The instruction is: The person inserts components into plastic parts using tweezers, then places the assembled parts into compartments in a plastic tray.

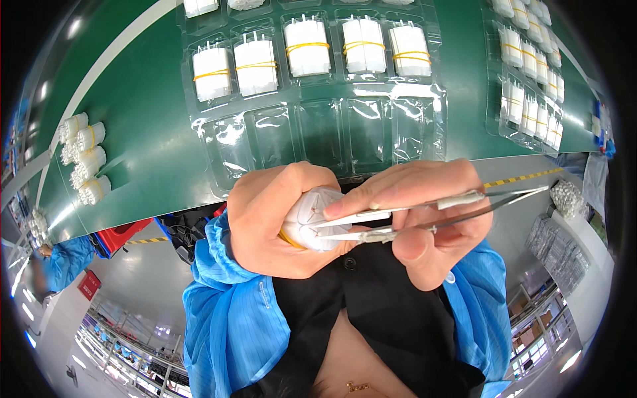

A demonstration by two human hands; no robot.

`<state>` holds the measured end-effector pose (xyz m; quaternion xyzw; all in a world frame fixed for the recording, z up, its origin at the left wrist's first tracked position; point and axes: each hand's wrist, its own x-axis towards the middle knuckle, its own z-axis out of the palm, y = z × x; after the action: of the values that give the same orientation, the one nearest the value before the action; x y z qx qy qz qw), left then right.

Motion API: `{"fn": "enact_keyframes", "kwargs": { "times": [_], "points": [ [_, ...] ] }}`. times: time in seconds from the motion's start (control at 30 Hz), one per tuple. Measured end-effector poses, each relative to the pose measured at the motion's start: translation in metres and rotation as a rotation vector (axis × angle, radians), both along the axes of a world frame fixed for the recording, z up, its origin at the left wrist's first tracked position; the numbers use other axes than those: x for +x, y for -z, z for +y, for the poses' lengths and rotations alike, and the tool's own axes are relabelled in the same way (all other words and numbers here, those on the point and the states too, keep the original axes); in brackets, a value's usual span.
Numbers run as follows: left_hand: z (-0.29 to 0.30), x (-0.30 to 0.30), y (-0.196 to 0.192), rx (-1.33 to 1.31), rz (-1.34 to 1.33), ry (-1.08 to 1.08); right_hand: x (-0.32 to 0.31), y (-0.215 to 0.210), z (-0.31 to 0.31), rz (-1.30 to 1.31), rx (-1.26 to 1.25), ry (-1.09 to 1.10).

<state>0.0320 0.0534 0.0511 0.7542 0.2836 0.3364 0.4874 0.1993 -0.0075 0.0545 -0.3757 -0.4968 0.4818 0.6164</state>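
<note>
Loose bundles (85, 159): far left of frame on the green belt (146, 152), white, stacked in a column, well apart from both hands
Left hand (269, 222): left of centre, fingers curled and clenched round a white bundle (312, 217), palm cupping it so the end face turns toward the tool; probably held this firmly to keep it from turning
White bundle: centre of frame, just below the belt's near edge, a yellow band (286, 239) showing at its lower side, most of the body hidden in the fist
Clear tray (265, 142): upper centre, just above the hands; back row of pockets filled with banded white packs (306, 46), near row bare, so the open pockets lie closest to the hands
Tweezers (411, 215): centre to right, lying almost level, tips touching the bundle's face, handle end pointing to the right rim
Right hand (424, 222): right of centre, grasping the tweezers, forefinger pressed along the upper blade, thumb under, a pinch that looks suited to fine steering
Second tray (531, 86): upper right, packs in tight rows, well apart from the hands
Room: belt edge close above the knuckles; open space below and to either side of the blue sleeves (225, 318)
</note>
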Motion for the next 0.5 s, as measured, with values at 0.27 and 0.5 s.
{"fn": "enact_keyframes", "kwargs": {
  "times": [0.27, 0.5],
  "points": [
    [-0.001, 0.003, -0.001, -0.003, 0.029, 0.000, 0.007, 0.001, 0.000, 0.076, -0.045, -0.028],
    [0.001, 0.003, 0.000, -0.160, 0.107, 0.065, 0.015, -0.005, 0.016, -0.193, 0.138, -0.051]
  ]
}}
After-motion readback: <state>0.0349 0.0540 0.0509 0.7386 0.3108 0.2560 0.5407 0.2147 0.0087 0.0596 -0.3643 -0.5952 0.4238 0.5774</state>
